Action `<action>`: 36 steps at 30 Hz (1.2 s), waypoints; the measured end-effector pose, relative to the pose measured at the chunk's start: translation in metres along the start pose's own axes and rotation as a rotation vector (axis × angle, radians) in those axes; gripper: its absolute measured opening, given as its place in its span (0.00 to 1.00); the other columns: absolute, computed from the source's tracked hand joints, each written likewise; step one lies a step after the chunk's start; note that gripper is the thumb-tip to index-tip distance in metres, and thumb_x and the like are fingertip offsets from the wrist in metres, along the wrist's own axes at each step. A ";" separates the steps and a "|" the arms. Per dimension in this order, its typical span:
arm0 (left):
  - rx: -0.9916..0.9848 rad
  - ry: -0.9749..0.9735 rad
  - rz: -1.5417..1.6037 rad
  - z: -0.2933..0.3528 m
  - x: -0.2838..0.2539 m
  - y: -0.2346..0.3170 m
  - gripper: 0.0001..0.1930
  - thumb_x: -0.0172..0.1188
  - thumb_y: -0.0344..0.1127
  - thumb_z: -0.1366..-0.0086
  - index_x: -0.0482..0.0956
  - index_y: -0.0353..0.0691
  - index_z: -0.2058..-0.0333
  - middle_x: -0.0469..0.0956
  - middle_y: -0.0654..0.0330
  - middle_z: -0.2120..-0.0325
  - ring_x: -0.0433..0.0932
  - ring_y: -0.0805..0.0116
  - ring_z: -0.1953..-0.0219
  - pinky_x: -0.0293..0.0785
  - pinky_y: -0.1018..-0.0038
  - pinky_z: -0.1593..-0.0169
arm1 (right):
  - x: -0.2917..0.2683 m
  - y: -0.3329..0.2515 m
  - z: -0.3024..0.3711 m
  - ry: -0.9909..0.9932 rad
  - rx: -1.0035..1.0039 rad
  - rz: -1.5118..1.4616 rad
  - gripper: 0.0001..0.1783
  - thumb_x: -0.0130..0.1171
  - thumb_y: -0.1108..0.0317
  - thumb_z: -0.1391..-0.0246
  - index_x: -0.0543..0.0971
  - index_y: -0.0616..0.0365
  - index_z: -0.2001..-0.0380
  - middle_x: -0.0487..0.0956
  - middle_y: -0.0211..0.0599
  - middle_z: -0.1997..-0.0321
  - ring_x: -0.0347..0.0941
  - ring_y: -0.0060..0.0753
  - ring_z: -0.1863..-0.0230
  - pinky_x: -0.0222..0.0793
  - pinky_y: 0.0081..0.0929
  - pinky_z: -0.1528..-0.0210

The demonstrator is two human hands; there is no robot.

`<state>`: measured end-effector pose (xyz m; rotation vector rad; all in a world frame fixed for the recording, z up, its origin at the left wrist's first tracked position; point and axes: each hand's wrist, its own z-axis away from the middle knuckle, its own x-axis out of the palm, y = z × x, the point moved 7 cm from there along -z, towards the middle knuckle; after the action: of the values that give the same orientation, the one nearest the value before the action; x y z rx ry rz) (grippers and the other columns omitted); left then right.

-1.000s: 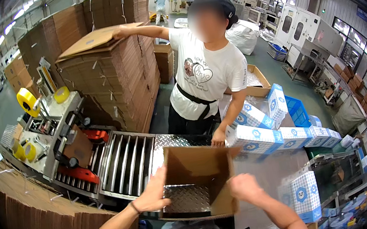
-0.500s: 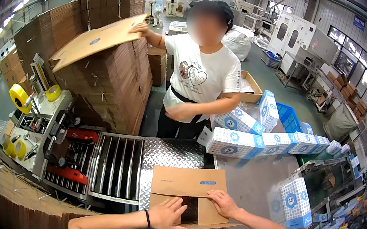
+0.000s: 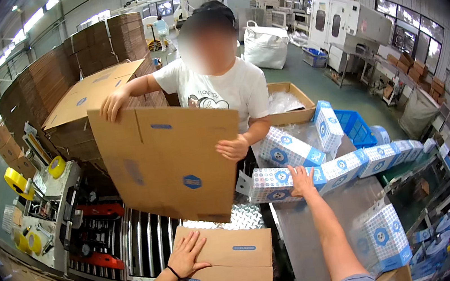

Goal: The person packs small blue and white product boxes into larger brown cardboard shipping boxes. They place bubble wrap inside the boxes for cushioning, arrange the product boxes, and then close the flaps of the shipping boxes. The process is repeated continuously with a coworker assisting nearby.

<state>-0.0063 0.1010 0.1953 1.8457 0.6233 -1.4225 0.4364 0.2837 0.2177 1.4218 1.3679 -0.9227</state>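
A brown cardboard box (image 3: 235,258) sits in front of me with its top flaps folded over. My left hand (image 3: 187,257) lies on its left side, fingers spread and pressing flat. Farther right, my right hand (image 3: 302,182) reaches forward onto a white package with blue print (image 3: 270,184), its fingers stretched over the top. That package is at the near end of a row of similar packages (image 3: 345,169). Across from me, a co-worker holds up a large flattened carton (image 3: 170,159) in both hands, over the rollers.
The roller conveyor (image 3: 150,238) and a tape machine with red guides (image 3: 101,259) are at left. Stacked flat cartons (image 3: 105,48) stand behind. One package (image 3: 388,235) stands upright on the metal table (image 3: 304,226) at right. A blue crate (image 3: 356,126) lies beyond the row.
The box's flaps have come down over its opening. My right hand has left the box for the package row. The co-worker has swung a flattened carton upright in front of me.
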 end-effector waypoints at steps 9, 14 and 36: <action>-0.265 0.040 0.204 0.088 -0.030 -0.124 0.45 0.69 0.48 0.43 0.57 0.41 0.31 0.51 0.41 0.30 0.50 0.39 0.29 0.50 0.52 0.29 | -0.066 0.042 0.122 0.088 0.239 0.155 0.45 0.73 0.60 0.63 0.67 0.56 0.39 0.73 0.47 0.49 0.67 0.49 0.46 0.53 0.56 0.36; -0.575 0.117 0.505 0.187 0.014 -0.215 0.33 0.52 0.44 0.28 0.53 0.41 0.29 0.49 0.47 0.28 0.46 0.51 0.26 0.47 0.62 0.27 | 0.044 -0.107 0.244 -0.560 0.517 -1.058 0.29 0.66 0.52 0.45 0.76 0.64 0.49 0.82 0.42 0.58 0.78 0.31 0.55 0.73 0.32 0.51; -0.637 0.049 1.340 0.045 0.100 -0.086 0.33 0.63 0.23 0.38 0.62 0.35 0.35 0.76 0.54 0.47 0.75 0.64 0.46 0.72 0.69 0.43 | -0.081 -0.308 0.224 -0.434 -0.275 -0.782 0.22 0.44 0.49 0.34 0.80 0.52 0.57 0.85 0.38 0.64 0.81 0.54 0.64 0.77 0.47 0.64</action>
<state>-0.0700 0.1155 0.0720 1.2499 -0.1944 -0.2198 0.1417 0.0310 0.1933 0.4089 1.6400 -1.3674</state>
